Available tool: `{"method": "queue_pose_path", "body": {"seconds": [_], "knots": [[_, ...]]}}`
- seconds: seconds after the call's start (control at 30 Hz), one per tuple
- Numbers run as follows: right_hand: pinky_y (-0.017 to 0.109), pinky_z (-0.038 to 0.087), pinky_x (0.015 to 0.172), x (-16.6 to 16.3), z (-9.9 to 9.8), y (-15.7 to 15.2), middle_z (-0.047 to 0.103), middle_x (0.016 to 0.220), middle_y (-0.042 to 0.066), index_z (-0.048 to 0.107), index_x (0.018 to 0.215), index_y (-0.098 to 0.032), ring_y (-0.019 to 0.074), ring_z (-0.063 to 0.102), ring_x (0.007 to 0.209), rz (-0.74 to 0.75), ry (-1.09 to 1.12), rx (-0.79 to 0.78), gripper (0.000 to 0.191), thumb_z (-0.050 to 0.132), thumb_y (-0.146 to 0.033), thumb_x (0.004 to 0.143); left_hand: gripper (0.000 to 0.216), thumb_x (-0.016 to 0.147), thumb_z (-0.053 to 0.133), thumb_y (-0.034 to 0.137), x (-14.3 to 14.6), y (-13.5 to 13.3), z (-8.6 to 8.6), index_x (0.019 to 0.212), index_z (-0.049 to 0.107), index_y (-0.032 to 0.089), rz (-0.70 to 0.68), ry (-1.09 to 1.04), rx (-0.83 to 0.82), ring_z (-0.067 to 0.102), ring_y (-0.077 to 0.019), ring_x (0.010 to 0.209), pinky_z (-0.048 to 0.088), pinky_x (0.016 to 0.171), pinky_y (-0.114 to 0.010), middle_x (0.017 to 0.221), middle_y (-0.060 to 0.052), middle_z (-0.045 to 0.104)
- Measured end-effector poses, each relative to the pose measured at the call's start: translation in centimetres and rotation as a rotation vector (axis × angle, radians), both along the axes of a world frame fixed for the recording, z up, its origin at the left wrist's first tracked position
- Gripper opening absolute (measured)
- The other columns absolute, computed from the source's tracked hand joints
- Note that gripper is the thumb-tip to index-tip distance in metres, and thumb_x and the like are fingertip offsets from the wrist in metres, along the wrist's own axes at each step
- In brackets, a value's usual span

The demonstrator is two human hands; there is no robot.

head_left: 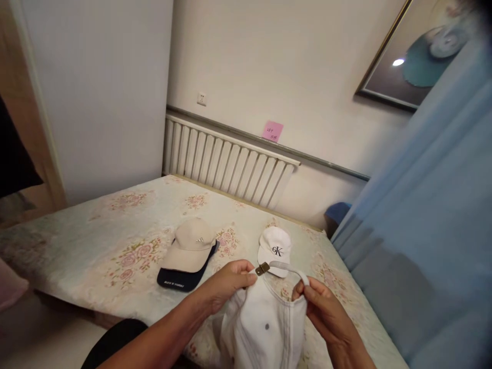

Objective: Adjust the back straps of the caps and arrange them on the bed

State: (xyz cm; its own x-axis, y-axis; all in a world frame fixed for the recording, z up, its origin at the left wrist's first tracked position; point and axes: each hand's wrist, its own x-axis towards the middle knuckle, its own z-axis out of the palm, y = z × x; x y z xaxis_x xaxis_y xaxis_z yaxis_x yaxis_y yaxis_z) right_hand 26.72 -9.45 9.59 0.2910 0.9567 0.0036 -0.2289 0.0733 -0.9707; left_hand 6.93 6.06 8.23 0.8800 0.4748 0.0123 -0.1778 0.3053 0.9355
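Nearest the camera, a white cap [265, 328] is held up over the near edge of the bed [96, 256], its back turned away from the viewer and its crown hanging down between the two forearms. The left hand [226, 284] has its fingers curled closed on the left side of the cap's back opening, thumb and fingertips pinched on the cloth just beside the brass buckle [262, 268]. The right hand [326, 312] is closed on the right side of the same opening, its fingertips pinched on the rim where the strap [288, 267] comes down. The strap arches from one hand to the other, so the cap's back edge lies stretched between the two sets of fingers.

Just beyond the hands, on the flowered sheet, a logo cap [274, 248] lies a little right of centre. To its left a beige cap [192, 245] rests on top of a navy cap [180, 281], whose brim sticks out towards the near side.

Farther off, a white radiator [226, 161] runs along the far wall, with a pink note [272, 131] stuck above it and a wall socket [202, 98] to the left. A blue curtain [423, 230] fills the right side, below a framed picture [418, 56].
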Motion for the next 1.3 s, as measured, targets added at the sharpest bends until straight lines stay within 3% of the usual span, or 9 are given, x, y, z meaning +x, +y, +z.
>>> {"method": "queue_pose_path", "body": {"seconds": [0.13,0.3,0.4,0.6,0.8,1.03,1.3], "knots": [[0.026,0.04,0.061,0.1,0.0,-0.5,0.067,0.069,0.006,0.065,0.076,-0.015,0.0142,0.056,0.061,-0.004,0.001,0.023,0.026,0.068,-0.04,0.076,0.023,0.068,0.064,0.031,0.6,-0.7,1.0,0.079,0.052,0.014,0.03,0.094,0.118,0.039,-0.0066,0.056,0.023,0.052,-0.019,0.064,0.005,0.049],[0.028,0.041,0.066,-0.4,1.0,-1.3,0.068,0.072,0.005,0.065,0.084,-0.016,0.0159,0.059,0.067,0.025,-0.001,0.056,0.022,0.073,-0.032,0.072,0.022,0.067,0.058,0.022,1.2,-1.8,2.2,0.087,0.053,0.016,0.036,0.164,0.243,0.036,-0.0063,0.051,0.019,0.049,-0.019,0.063,0.006,0.047],[0.027,0.04,0.065,-0.7,1.6,-1.6,0.067,0.071,0.004,0.065,0.087,-0.016,0.0144,0.058,0.065,0.018,-0.016,0.078,0.022,0.073,-0.029,0.071,0.027,0.067,0.053,0.018,1.6,-2.2,2.2,0.094,0.056,0.017,0.121,0.18,0.386,0.038,-0.0073,0.053,0.023,0.05,-0.019,0.064,0.006,0.045],[0.028,0.04,0.06,-1.0,2.7,-1.3,0.062,0.059,0.001,0.062,0.088,-0.016,0.0133,0.054,0.054,0.009,-0.051,0.102,0.019,0.066,-0.033,0.078,0.02,0.067,0.058,0.019,1.6,-3.3,2.8,0.087,0.061,0.018,0.239,0.18,0.63,0.05,-0.0124,0.071,0.036,0.063,-0.022,0.076,0.003,0.056],[0.024,0.037,0.053,-2.3,3.5,-0.6,0.057,0.055,-0.003,0.059,0.083,-0.016,0.0088,0.046,0.047,-0.049,-0.091,0.079,0.019,0.066,-0.033,0.077,0.017,0.069,0.057,0.016,1.2,-4.6,3.6,0.085,0.062,0.018,0.298,0.149,0.822,0.057,-0.0152,0.08,0.04,0.076,-0.026,0.084,0.0,0.065],[0.02,0.033,0.046,-4.0,2.4,1.0,0.045,0.049,-0.008,0.058,0.077,-0.016,0.0045,0.033,0.041,-0.02,-0.17,-0.022,0.027,0.071,-0.038,0.072,0.018,0.075,0.053,0.013,1.3,-5.5,2.7,0.09,0.061,0.018,0.35,0.094,0.981,0.058,-0.0163,0.085,0.043,0.079,-0.029,0.09,-0.003,0.065],[0.021,0.035,0.044,-4.6,0.8,1.9,0.044,0.046,-0.007,0.062,0.077,-0.013,0.0046,0.029,0.039,0.134,0.063,0.05,0.026,0.073,-0.036,0.07,0.025,0.079,0.048,0.009,0.8,-5.6,1.8,0.1,0.059,0.018,0.371,0.05,1.141,0.056,-0.0163,0.085,0.045,0.078,-0.03,0.093,-0.005,0.059]]}}
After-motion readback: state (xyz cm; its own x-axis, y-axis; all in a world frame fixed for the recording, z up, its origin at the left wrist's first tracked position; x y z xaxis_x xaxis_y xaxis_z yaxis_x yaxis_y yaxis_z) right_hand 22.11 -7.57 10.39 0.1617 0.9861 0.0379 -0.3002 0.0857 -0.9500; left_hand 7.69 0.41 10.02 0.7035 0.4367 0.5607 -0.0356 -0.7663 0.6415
